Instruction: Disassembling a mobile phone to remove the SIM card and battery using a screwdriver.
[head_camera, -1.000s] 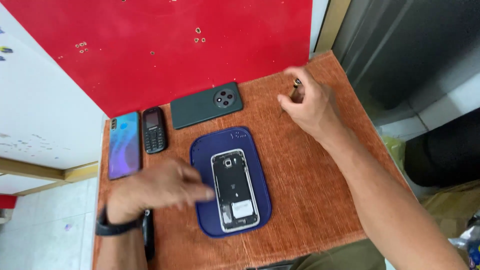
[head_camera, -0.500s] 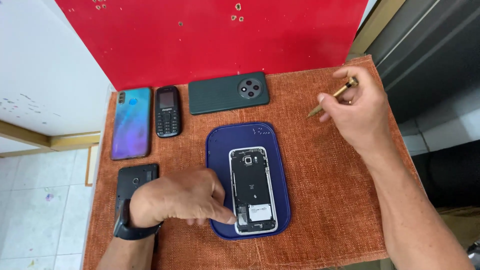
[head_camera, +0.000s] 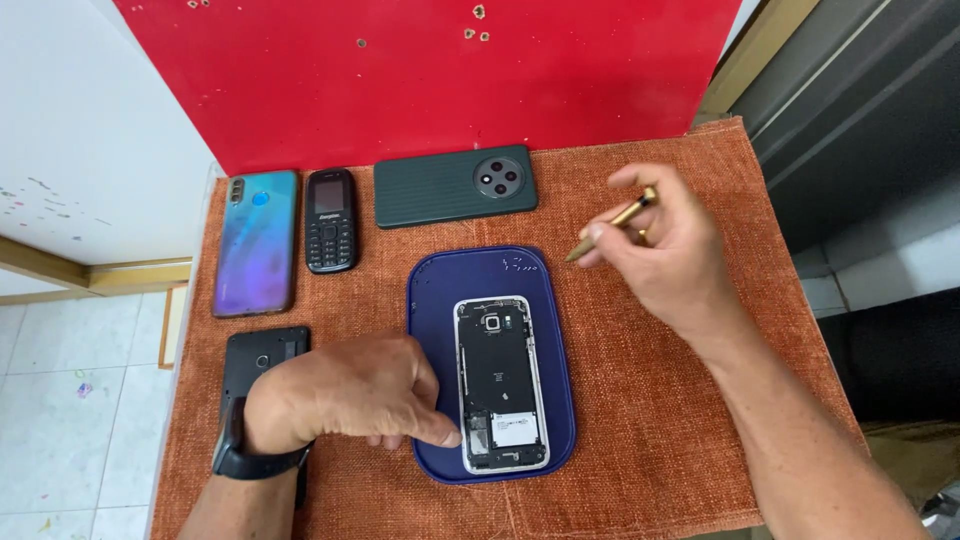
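Our left hand rests curled on the worktop, fingertips pressing the lower left edge of the opened phone on the blue tray; it grasps nothing. Our right hand pinches a brass tool above the mat, its tip blurred. Our wrist half hides a black case, perhaps a back cover.

Right of tray: bare mat, open passage.
Left edge: left hand blocks opened phone.
Back row: three phones, probably narrow gaps.
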